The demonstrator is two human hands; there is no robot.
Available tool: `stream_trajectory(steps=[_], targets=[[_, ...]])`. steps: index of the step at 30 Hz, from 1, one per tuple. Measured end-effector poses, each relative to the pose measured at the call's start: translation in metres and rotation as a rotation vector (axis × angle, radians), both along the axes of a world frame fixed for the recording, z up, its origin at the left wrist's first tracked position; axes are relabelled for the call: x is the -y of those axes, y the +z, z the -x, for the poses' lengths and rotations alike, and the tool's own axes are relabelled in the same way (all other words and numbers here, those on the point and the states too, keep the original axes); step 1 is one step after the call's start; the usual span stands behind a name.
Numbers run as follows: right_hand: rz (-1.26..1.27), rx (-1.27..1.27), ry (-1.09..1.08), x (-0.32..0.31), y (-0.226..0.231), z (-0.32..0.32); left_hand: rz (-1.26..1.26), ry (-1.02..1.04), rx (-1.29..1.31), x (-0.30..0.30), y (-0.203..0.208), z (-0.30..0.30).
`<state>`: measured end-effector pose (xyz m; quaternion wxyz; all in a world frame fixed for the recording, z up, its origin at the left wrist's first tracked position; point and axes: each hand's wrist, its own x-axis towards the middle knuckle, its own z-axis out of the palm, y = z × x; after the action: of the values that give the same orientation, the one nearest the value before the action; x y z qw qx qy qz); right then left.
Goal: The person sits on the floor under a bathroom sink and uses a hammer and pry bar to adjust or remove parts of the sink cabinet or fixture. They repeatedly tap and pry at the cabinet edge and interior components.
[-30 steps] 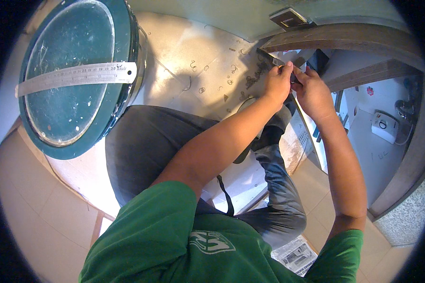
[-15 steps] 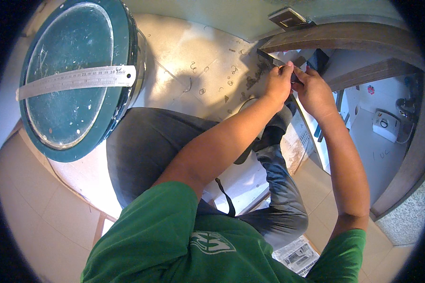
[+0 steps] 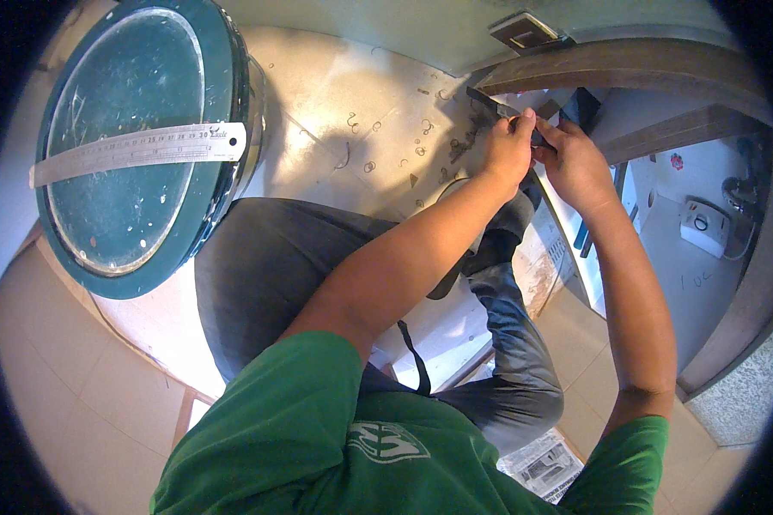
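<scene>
My left hand [image 3: 508, 156] and my right hand [image 3: 578, 166] are close together at the foot of the dark wooden door frame [image 3: 593, 65]. Both are closed, thumbs up, around a slim dark tool whose kind I cannot make out, since my fingers cover most of it. A dark flat piece [image 3: 488, 102] runs from my left fingertips toward the frame's lower left corner. Just beyond my right fingers is a dark angular object [image 3: 581, 108]. Curled shavings [image 3: 423, 127] lie scattered on the floor left of my hands.
On the left stands a large bucket with a green lid [image 3: 129, 206], a metal ruler [image 3: 142, 153] lying across it. A white box with a knob [image 3: 704, 227] and cord is past the frame on the right. Printed newspaper [image 3: 541, 466] lies below my leg. A wall switch plate [image 3: 524, 33] is above.
Both hands stay at nearly the same place, with only a slight shift of the fingers. The bucket and ruler have not moved.
</scene>
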<state>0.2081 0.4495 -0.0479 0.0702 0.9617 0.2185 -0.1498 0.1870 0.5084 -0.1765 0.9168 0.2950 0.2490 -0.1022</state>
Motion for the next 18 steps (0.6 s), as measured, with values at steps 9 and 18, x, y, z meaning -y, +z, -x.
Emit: stream_trajectory(steps=[9, 18], targets=[[0.011, 0.029, 0.002, 0.0041, -0.0019, 0.0025, -0.017, -0.001, 0.023, 0.0029, 0.0008, 0.0019], [0.016, 0.035, 0.003, 0.0061, -0.0019, 0.0026, -0.034, 0.003, -0.006, 0.0055, 0.0010, 0.0005]])
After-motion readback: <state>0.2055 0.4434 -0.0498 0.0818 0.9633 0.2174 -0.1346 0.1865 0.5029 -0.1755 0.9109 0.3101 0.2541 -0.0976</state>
